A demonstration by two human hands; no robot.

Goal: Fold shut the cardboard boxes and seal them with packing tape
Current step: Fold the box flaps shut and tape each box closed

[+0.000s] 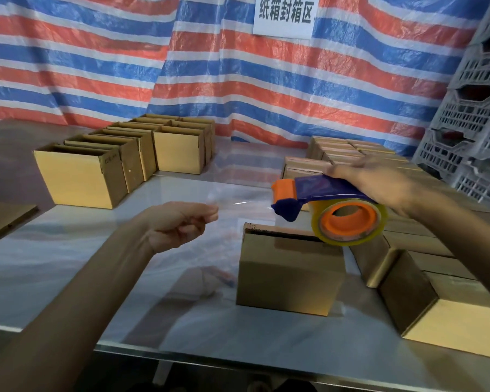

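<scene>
Shows, centre right, right hand (pixel 379 183) gripping tape dispenser (pixel 317 190) over cardboard box (pixel 286 275) on table (pixel 96 267), and, at centre, left hand (pixel 176 224) pinching pulled-out end of clear tape (pixel 239 204).

The right hand (pixel 379 181) holds the tape dispenser (pixel 320 193) just above the centre box (pixel 289 273). Left of that box, the left hand (pixel 178 224) pinches the clear tape (pixel 239 204) drawn taut.
</scene>
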